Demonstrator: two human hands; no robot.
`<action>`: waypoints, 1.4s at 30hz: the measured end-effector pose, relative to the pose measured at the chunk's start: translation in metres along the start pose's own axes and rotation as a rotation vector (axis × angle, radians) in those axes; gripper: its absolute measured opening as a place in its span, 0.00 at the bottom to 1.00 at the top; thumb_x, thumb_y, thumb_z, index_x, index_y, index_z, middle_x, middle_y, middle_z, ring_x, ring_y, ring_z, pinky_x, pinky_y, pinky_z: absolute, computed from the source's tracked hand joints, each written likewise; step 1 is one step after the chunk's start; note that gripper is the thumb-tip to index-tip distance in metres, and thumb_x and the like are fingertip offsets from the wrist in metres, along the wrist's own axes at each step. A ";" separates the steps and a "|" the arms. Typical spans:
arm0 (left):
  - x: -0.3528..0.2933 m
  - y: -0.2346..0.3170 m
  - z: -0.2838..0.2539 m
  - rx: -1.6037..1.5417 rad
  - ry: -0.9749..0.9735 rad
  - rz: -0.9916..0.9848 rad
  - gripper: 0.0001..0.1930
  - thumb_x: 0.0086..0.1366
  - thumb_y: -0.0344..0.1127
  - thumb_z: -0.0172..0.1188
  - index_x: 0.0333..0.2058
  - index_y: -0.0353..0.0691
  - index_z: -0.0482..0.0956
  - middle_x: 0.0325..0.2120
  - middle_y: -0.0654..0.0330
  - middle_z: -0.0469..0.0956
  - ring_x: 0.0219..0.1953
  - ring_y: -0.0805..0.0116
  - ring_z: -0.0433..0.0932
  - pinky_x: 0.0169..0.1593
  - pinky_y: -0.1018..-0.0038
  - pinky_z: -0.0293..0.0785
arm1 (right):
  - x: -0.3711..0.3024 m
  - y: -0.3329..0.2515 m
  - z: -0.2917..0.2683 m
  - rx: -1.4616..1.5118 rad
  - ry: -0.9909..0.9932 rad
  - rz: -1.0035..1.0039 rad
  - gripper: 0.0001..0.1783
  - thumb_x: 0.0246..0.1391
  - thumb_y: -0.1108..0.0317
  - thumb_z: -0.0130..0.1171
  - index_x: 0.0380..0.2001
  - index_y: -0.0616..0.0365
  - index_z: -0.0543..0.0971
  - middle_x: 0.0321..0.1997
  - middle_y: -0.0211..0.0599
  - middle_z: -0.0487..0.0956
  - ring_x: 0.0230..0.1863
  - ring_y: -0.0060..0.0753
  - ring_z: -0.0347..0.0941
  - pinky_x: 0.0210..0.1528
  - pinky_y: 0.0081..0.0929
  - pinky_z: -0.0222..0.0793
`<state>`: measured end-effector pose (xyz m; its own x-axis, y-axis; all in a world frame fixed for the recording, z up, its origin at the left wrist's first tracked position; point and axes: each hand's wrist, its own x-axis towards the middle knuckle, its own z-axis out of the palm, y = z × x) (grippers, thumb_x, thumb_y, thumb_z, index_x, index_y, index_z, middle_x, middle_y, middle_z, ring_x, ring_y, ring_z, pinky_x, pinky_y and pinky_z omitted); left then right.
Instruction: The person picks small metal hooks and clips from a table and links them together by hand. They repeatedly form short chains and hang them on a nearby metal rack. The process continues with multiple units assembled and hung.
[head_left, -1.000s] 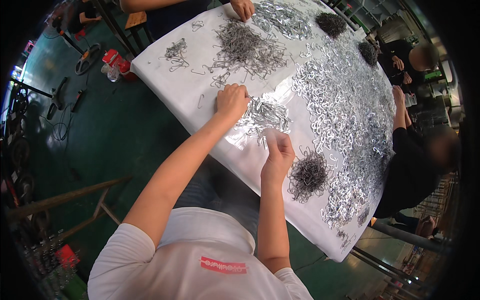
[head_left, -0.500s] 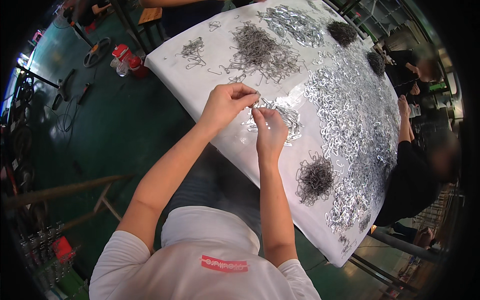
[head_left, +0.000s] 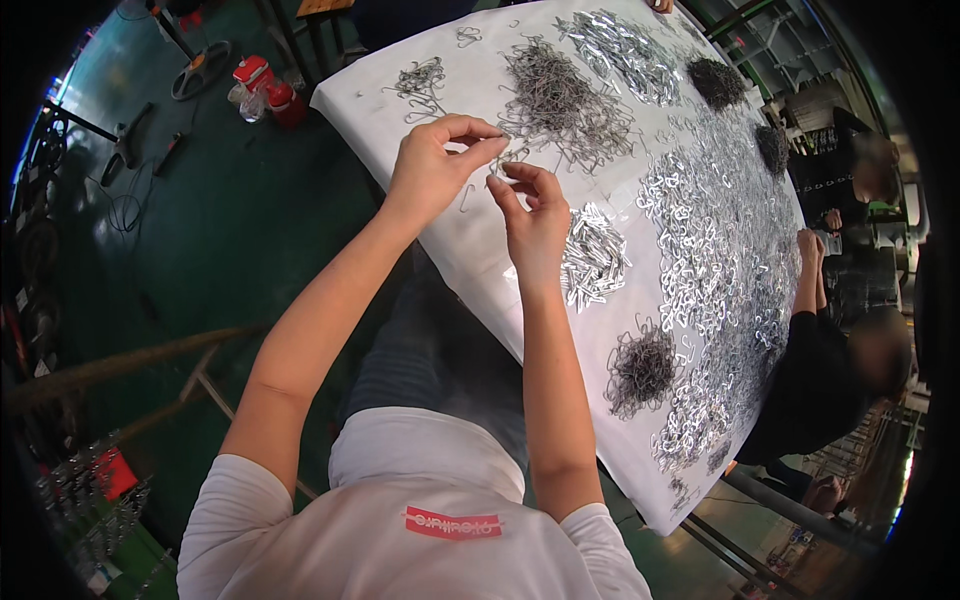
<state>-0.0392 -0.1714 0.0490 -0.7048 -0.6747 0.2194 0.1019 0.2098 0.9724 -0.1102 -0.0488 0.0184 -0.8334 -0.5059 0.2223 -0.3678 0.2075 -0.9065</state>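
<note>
Hands: we see two of the wearer's own, both raised over the near left part of the tabletop [head_left: 400,110], fingertips almost meeting.
Left hand [head_left: 432,165]: fingers curled, thumb and forefinger pinched on a small wire clip [head_left: 507,160].
Right hand [head_left: 533,215]: fingers bent, tips pinched just beside the same clip; we cannot tell whether it grips the clip or a second small piece.
Clip: held in the air between the two hands, above the white sheet, near the large dark wire pile.
Tabletop: one, covered in white and tilted across the view, running from upper left to lower right.
Dark wire piles: we count four tangled heaps: a large one [head_left: 560,95] beyond the hands, two small ones [head_left: 718,80] [head_left: 772,148] at the far edge, and one [head_left: 640,368] near the right forearm.
Shiny clip heaps: a small heap [head_left: 592,258] just right of the right hand, one [head_left: 620,45] at the far end, and a broad spread [head_left: 715,270] along the right side; single pieces are too many to count.
Loose wires: a small scatter [head_left: 420,80] at the far left corner.
Other people: two at the right edge, in dark clothes; one has an arm [head_left: 808,270] on the tabletop.
Floor: green, with red and white containers [head_left: 265,90] beside the far left corner.
</note>
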 end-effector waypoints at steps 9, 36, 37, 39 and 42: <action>-0.001 0.000 -0.035 0.066 0.127 -0.006 0.06 0.56 0.29 0.66 0.33 0.36 0.84 0.29 0.64 0.82 0.31 0.78 0.77 0.34 0.81 0.72 | 0.006 0.023 0.058 -0.836 -0.393 0.220 0.15 0.49 0.57 0.63 0.36 0.56 0.80 0.41 0.40 0.79 0.43 0.41 0.77 0.51 0.47 0.61; -0.105 0.035 0.080 0.030 -0.146 0.179 0.12 0.55 0.24 0.65 0.40 0.42 0.83 0.31 0.61 0.82 0.30 0.71 0.77 0.34 0.76 0.72 | -0.072 -0.024 -0.112 0.535 0.141 0.251 0.04 0.55 0.72 0.62 0.30 0.61 0.77 0.36 0.27 0.72 0.36 0.18 0.66 0.36 0.17 0.62; -0.106 0.033 0.082 0.038 -0.144 0.205 0.13 0.56 0.24 0.65 0.41 0.42 0.83 0.31 0.60 0.82 0.30 0.70 0.77 0.34 0.75 0.72 | -0.073 -0.023 -0.113 0.514 0.161 0.221 0.04 0.54 0.73 0.62 0.29 0.61 0.77 0.37 0.28 0.71 0.38 0.18 0.67 0.37 0.17 0.64; -0.108 0.027 0.086 0.020 -0.113 0.245 0.13 0.55 0.24 0.65 0.41 0.42 0.83 0.31 0.61 0.82 0.30 0.69 0.77 0.34 0.74 0.73 | -0.076 -0.023 -0.115 0.534 0.197 0.139 0.03 0.54 0.76 0.62 0.29 0.61 0.77 0.40 0.29 0.70 0.39 0.19 0.67 0.39 0.18 0.66; -0.095 0.002 0.081 0.131 -0.059 0.180 0.11 0.56 0.26 0.65 0.40 0.41 0.82 0.31 0.60 0.81 0.30 0.68 0.77 0.34 0.73 0.73 | -0.081 -0.025 -0.121 0.546 0.232 0.058 0.03 0.52 0.79 0.62 0.29 0.61 0.78 0.41 0.30 0.69 0.40 0.20 0.67 0.41 0.20 0.68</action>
<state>-0.0287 -0.0492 0.0237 -0.7235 -0.5763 0.3801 0.1410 0.4157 0.8985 -0.0835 0.0880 0.0667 -0.9367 -0.2982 0.1837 -0.1045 -0.2626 -0.9592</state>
